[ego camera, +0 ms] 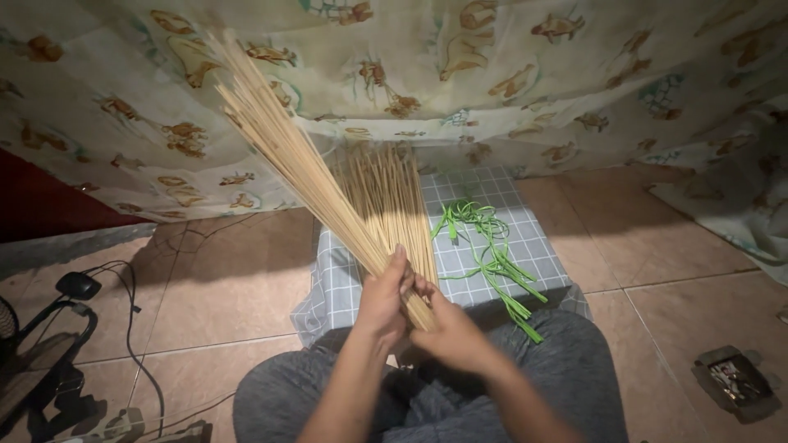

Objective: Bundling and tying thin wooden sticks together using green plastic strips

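Item: bundle of thin pale wooden sticks (pixel 283 152), long and straight, fanned out at the far end, tilted up and to the left. Near end gathered in both hands above the person's lap.

Left hand (pixel 384 297): grip closed round the near end of the bundle, fingers wrapped over the sticks.

Right hand (pixel 451 328): grip also closed on the near end, just right of the left hand and touching it, thumb laid along the sticks.

Second lot of pale wooden sticks (pixel 386 197): lies spread on the grey checked cloth (pixel 517 238) beyond the hands, partly hidden by the held bundle.

Green plastic strips (pixel 488 254): loose tangle on the same cloth, right of the sticks.

Grey trousers (pixel 566 361): person's legs, near edge.

Tiled floor (pixel 648 238): beige, under the cloth.

Patterned curtain (pixel 492 74): pale, printed with animals, across the far side.

Black cables (pixel 131 328): near left on the floor.

Small dark tray (pixel 735 381): near right; contents too small to tell.
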